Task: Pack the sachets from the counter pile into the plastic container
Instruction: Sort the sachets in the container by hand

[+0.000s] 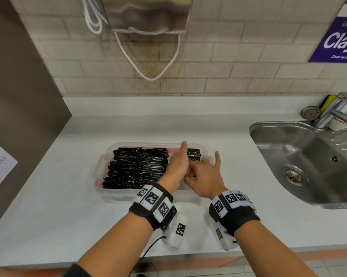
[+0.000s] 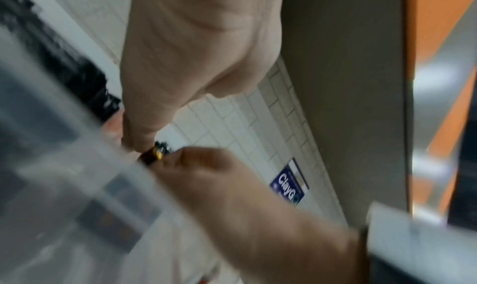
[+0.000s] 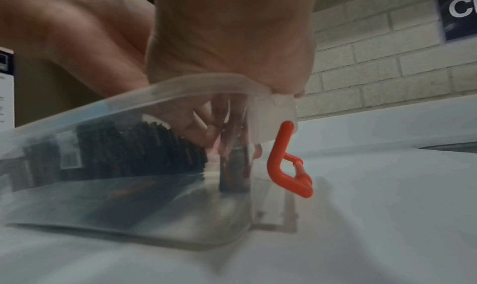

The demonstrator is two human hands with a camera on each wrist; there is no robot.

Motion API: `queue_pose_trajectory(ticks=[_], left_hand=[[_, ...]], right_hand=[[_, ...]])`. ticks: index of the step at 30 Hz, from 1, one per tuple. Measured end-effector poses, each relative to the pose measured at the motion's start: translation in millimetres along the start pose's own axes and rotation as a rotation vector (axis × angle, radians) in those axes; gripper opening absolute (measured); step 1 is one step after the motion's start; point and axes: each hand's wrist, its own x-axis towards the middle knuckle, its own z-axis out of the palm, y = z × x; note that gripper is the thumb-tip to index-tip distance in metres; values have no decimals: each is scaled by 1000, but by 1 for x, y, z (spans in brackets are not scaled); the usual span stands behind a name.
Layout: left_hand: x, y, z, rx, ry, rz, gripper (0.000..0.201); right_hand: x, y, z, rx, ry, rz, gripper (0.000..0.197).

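Many sachets: black, packed on edge in rows, filling the left and middle of the container (image 1: 108, 154), which sits mid-bench, well apart from the sink (image 1: 300, 162) at the bench's right end.
Packed rows (image 1: 136, 168): tight and leaning; likely light, thin, soft foil, slick enough to slide or topple if nudged.
Left hand (image 1: 177, 166): inside the container at its right part, thumb up, fingers curled down by the rows' end; the left wrist view shows a small dark, gold-edged sachet (image 2: 154, 154) pinched where both hands meet.
Right hand (image 1: 203, 176): just beside the left, touching it, fingers bent onto that same sachet, little finger raised.
Grip: narrow, both hands on the one sachet.
Handling: best taken by its flat faces near the top edge, lightly, and slid down into the gap.
Latch (image 3: 286, 159): orange, hanging open at the container's right end.
Pile: none visible on the bench.
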Motion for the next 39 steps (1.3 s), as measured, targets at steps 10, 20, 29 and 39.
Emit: queue_pose_trajectory(ticks=[10,20,29,39], left_hand=[[-37,23,-139,732,-323,310,13],[-22,-4,-151,1061,-370,384,21],[-22,0,-142,1168,-406,477,18],[-30,6,-128,1574,-399,680,17]], right_hand=[[2,-36,-5,711,-107,-214,9],[8,-33,14,772,-158,-183,18],[0,-41,19,733,-65,-133,11],[0,-39,17,840,-118,-91,8]])
